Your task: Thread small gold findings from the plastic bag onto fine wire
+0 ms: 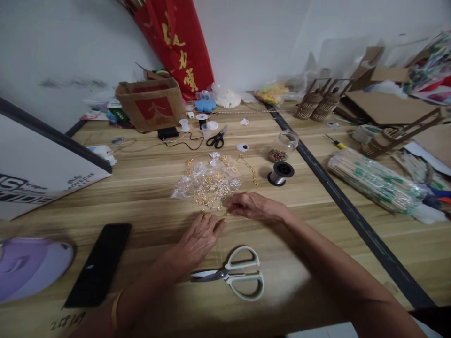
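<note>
My left hand (199, 238) rests low over the wood, its fingers reaching forward to the near edge of a pile of gold and clear beads (213, 186). Its thumb and fingertips close on a thin beaded thread (224, 216); faint thread ends trail below the hand. Just right of the pile, my right hand (246, 205) is curled, with fingertips pinched together at the beads. Whatever lies in that pinch is hidden. Nearest to me lie pale-handled scissors (244, 272), blades pointing left. A short gold chain (251, 169) lies beyond my right hand.
A wire spool (281, 173) and a bead jar (283, 144) stand right of the pile. Black scissors (217, 138) lie behind it. At left are a black phone (99, 265) and a white box (45, 164). Wrapped sticks (377, 180) lie at right.
</note>
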Tool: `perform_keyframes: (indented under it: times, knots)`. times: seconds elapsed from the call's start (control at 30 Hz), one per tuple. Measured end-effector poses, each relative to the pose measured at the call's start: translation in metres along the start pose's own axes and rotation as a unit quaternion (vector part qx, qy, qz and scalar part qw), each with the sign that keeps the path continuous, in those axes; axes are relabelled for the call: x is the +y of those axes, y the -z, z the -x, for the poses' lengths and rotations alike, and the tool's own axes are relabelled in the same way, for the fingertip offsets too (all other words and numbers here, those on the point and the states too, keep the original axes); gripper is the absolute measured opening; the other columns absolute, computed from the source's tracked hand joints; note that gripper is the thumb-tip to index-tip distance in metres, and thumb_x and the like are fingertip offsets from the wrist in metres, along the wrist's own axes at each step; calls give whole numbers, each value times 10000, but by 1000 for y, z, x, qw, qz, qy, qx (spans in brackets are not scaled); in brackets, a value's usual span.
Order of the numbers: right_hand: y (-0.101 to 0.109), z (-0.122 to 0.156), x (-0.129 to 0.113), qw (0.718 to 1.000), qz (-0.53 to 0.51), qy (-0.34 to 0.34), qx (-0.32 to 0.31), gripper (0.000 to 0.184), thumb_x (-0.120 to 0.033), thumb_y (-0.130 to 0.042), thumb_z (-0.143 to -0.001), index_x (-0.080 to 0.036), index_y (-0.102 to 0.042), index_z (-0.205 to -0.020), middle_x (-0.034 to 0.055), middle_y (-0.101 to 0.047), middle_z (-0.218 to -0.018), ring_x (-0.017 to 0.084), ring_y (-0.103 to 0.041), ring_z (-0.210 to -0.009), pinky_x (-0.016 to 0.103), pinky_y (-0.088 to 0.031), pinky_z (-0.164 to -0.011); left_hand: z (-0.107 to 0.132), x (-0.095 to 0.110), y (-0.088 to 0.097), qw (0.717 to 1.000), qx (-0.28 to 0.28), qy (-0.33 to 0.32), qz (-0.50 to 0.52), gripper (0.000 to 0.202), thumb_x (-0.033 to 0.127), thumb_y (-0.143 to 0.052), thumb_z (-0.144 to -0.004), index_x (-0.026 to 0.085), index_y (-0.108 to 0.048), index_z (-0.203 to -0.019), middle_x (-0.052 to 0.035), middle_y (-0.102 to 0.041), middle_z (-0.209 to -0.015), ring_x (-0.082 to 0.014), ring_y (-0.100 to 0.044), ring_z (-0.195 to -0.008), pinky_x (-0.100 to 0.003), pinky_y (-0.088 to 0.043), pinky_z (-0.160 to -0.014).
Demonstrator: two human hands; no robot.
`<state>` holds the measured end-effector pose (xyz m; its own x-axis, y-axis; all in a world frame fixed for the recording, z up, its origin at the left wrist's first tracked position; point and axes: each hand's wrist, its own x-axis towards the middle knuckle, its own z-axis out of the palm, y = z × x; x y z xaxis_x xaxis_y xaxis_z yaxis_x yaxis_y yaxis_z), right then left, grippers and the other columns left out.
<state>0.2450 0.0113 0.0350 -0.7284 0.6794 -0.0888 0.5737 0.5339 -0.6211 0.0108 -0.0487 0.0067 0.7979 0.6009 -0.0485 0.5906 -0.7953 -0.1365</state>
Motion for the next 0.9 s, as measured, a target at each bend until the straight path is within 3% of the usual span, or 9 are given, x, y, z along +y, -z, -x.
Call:
perform_keyframes:
  times: [0.2,0.47,0.7,0.9]
  knots:
    - [-12,-5,2,996,89,-2,14,84,-151,-483,-881,-170,-532,-816,18,-590,-809,116,-488,-712,219,-287,-628,1,6,6,999,5,5,-43,456,128,-409,-869,149,-408,-1325,-122,-564,-1065,-252,-489,-1064,-417,-320,-983]
    - [-14,-6,4,993,112,-18,15,99,-199,-461,-909,-166,-516,-833,26,-585,-815,110,-465,-683,231,-259,-610,5,4,12,1000,-13,0,-21,434,120,-407,-877,161,-431,-1309,-101,-565,-1019,-245,-495,-1017,-403,-351,-932]
    - [-13,-5,0,994,103,-27,23,95,-173,-456,-906,-165,-508,-826,13,-561,-780,105,-436,-653,240,-242,-596,26,-9,12,994,6,13,108,266,123,-433,-880,167,-584,-1094,-82,-576,-954,-220,-505,-924,-364,-396,-867]
    - [-14,-5,2,995,93,-27,20,99,-177,-453,-902,-170,-502,-816,19,-561,-786,113,-446,-675,243,-253,-615,36,-6,8,959,38,18,280,145,196,-487,-901,178,-616,-838,-22,-589,-815,-158,-532,-801,-300,-412,-818]
